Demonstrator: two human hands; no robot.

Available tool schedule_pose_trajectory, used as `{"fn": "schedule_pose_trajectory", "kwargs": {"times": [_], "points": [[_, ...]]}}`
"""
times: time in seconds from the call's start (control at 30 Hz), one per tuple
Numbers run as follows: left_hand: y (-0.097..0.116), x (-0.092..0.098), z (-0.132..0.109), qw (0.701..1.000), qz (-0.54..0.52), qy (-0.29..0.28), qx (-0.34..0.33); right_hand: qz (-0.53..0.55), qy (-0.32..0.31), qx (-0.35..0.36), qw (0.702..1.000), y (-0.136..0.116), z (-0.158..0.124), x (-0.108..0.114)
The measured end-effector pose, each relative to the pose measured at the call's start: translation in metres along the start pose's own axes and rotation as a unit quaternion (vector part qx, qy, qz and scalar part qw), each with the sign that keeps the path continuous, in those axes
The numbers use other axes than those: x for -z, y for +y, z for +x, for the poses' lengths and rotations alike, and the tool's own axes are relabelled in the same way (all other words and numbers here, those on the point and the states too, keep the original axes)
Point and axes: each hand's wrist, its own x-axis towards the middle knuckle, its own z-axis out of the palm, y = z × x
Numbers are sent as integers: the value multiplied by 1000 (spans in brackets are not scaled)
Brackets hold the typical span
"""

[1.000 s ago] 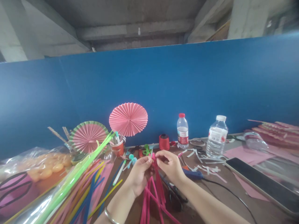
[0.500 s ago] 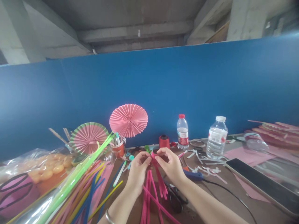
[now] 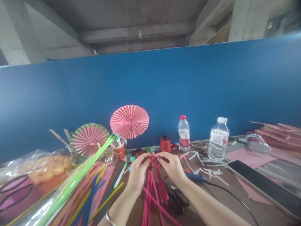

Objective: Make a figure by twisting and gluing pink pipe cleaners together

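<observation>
Pinching with thumb and fingers, the left hand (image 3: 138, 172) and right hand (image 3: 173, 168) grasp a pink fuzzy bunch (image 3: 162, 188) between them, its ends hanging above the brown tabletop (image 3: 218, 204), just beside loose pink stems (image 3: 147, 201). A smooth blue partition (image 3: 152, 81) stands behind the table, under a grey ceiling (image 3: 141, 12) with concrete beams. The red-capped bottle (image 3: 184, 139) and the larger white-capped bottle (image 3: 218, 138), both clear plastic, bear red-and-white labels whose lettering is too small to read; so is the marking on the orange-red cup (image 3: 119, 151) of pens. Near that cup, a round pink fan (image 3: 129, 121) of sharply pleated paper rises, with a green-edged one (image 3: 89, 139) to its left. Close by are a spool (image 3: 165, 144) of red thread, black-handled scissors (image 3: 176, 201) and, farther right, a flat dark phone (image 3: 265, 185).
</observation>
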Motion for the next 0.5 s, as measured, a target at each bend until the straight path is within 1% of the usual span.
{"fn": "schedule_pose_trajectory", "kwargs": {"times": [0.1, 0.3, 0.5], "points": [[0, 1, 1, 999, -35, -7, 18, 32, -19, -25, 999, 1, 3, 2], [1, 1, 2, 996, -73, -6, 41, 88, -88, -77, 989, 0, 10, 9], [0, 0, 1, 995, -86, 2, 50, 77, -101, -82, 988, -1, 13, 14]]}}
